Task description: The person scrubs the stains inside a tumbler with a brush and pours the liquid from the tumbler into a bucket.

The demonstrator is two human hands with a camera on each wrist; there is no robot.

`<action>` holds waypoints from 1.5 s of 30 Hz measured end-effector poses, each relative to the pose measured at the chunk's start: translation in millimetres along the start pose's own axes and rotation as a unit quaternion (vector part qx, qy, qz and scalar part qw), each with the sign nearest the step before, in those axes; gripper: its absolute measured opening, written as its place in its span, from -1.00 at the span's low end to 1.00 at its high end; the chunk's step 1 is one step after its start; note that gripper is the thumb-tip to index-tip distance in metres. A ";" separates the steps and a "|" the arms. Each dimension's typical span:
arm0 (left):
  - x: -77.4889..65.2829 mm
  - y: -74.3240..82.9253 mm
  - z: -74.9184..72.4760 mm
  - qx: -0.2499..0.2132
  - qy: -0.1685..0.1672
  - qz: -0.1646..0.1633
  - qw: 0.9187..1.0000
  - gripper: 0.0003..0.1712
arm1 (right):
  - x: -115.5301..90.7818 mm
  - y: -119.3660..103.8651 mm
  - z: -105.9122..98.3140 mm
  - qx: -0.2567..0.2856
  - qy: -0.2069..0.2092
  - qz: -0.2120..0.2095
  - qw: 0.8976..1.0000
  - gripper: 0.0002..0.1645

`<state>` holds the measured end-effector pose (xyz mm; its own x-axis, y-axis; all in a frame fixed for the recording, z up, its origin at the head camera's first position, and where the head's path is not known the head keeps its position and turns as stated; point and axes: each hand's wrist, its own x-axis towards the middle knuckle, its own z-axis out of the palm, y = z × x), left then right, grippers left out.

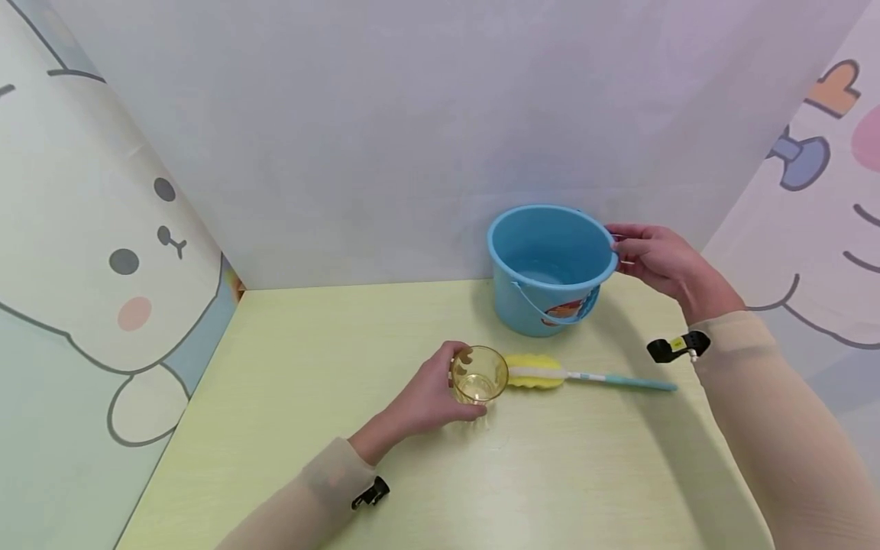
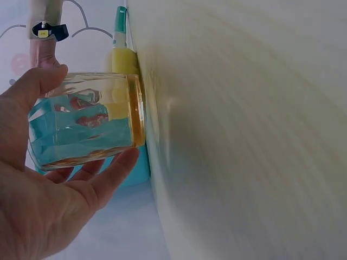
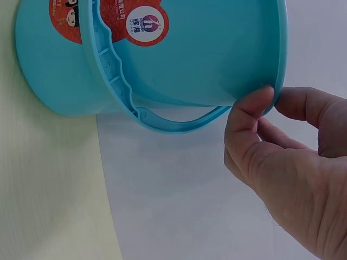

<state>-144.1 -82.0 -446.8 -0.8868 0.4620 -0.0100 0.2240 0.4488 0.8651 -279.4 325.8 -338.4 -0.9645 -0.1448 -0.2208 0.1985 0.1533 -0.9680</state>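
My left hand (image 1: 433, 393) grips an amber-tinted drinking glass (image 1: 480, 376), thumb on one side and fingers on the other. In the left wrist view, the faceted clear wall of the glass (image 2: 87, 122) shows the blue and yellow things behind it. At the back of the table stands a light-blue plastic bucket (image 1: 529, 305), upright. My right hand (image 1: 656, 260) pinches its rim on the right side. The bucket's handle (image 3: 162, 123) hangs down in front, by a red sticker. A sponge cup brush with a yellow head (image 1: 539, 360) lies between glass and bucket.
The brush's white and teal stick (image 1: 639, 383) points right along the pale yellow table (image 1: 309, 367). A plain pale wall (image 1: 357, 153) rises behind the bucket. Cartoon-printed panels (image 1: 82, 229) flank the table on the left and right.
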 end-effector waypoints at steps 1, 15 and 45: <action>-0.6 -0.3 0.7 0.002 -0.003 -0.001 1.000 0.05 | 0.0 0.1 -0.1 0.001 0.000 0.000 1.000 -0.24; -5.6 -0.6 4.1 0.005 -0.028 -0.003 1.000 0.04 | 0.5 1.5 -2.2 -0.007 0.000 0.004 1.000 -0.22; -8.5 -3.9 3.8 0.004 -0.042 -0.012 0.999 0.14 | -2.0 -4.8 1.9 -0.020 -0.002 0.000 1.000 -0.23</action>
<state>-135.9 -84.8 -451.9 -0.8545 0.5142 -0.0732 0.2070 0.4664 0.8600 -278.1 323.5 -333.6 -0.9639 -0.1490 -0.2207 0.1906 0.1928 -0.9625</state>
